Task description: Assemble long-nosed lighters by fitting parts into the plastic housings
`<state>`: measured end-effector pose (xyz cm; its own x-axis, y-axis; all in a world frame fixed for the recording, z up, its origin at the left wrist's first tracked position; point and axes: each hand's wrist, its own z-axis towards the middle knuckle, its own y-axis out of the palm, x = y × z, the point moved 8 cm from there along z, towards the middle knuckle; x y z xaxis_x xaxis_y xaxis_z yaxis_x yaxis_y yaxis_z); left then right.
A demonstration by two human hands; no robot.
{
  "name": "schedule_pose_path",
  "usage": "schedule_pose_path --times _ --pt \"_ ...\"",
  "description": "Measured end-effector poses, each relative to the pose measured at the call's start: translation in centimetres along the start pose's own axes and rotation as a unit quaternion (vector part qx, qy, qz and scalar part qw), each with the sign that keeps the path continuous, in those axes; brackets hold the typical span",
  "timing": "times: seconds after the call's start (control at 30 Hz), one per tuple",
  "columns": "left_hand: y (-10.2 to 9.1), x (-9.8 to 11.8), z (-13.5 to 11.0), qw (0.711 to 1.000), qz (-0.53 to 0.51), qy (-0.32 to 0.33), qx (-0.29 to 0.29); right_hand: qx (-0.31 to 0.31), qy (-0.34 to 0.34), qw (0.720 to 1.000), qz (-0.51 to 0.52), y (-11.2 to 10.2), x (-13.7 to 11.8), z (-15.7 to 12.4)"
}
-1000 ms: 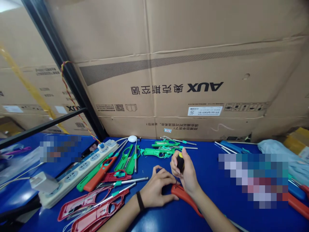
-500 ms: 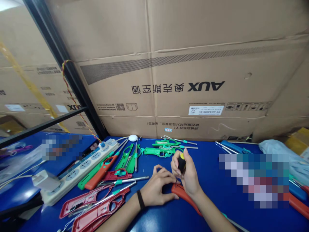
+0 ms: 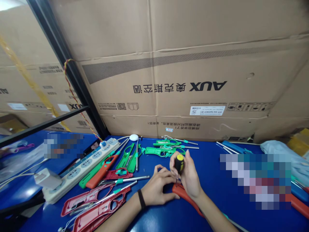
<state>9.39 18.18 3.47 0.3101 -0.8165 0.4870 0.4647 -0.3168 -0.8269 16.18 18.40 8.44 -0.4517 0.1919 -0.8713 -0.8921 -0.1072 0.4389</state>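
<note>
My right hand (image 3: 189, 178) is wrapped round a stubby black and yellow screwdriver (image 3: 179, 163), its shaft pointing down at the end of an orange-red gas lighter (image 3: 187, 196). Flat on the blue table, the lighter runs off under my right wrist, which hides part of it. My left hand (image 3: 158, 187), with a black band at the wrist, steadies the lighter's near-left end between thumb and fingers. The screwdriver's tip is partly hidden by my fingers. Left of my hands lie opened dark red lighter shells (image 3: 101, 209) with metal tubes and wires.
Opened green lighter shells (image 3: 156, 150) lie beyond my hands. A white power strip (image 3: 84, 164) with a plugged-in charger (image 3: 48, 178) runs along the left. Large cardboard boxes (image 3: 169, 71) wall the back. At right are a blurred patch and a pale blue plastic bag (image 3: 277, 151).
My right hand has turned the screwdriver, and its yellow-capped handle now tilts more toward me. My left hand stays on the lighter. The whole view has shifted slightly.
</note>
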Motion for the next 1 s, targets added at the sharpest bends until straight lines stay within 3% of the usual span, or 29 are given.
schedule_pose_path --times 0.13,0.23,0.43,0.57,0.73,0.9,1.0 --pt "0.2 -0.1 -0.1 1.000 0.013 -0.006 -0.012 -0.016 -0.054 0.996 -0.076 0.3 -0.7 -0.4" --pt "0.2 -0.1 -0.1 1.000 0.013 -0.004 -0.011 0.003 -0.087 0.994 -0.066 0.2 -1.1 -0.7" --pt "-0.1 0.0 -0.1 1.000 -0.003 -0.001 0.011 -0.020 -0.069 0.993 -0.097 0.9 -1.0 -1.1" --pt "-0.1 0.2 -0.1 1.000 0.007 0.002 0.004 0.025 -0.123 0.986 -0.109 0.2 -2.0 -1.6" --pt "-0.3 0.3 0.0 1.000 0.008 0.000 0.003 0.021 -0.111 0.984 -0.140 0.2 -1.9 -1.4" --pt "-0.2 0.4 0.0 1.000 -0.006 -0.003 -0.003 0.089 -0.142 0.980 -0.105 -1.0 -2.1 -1.5" --pt "-0.3 0.2 0.0 1.000 -0.021 -0.007 0.007 0.071 -0.115 0.985 -0.105 -1.1 -1.4 -1.4"
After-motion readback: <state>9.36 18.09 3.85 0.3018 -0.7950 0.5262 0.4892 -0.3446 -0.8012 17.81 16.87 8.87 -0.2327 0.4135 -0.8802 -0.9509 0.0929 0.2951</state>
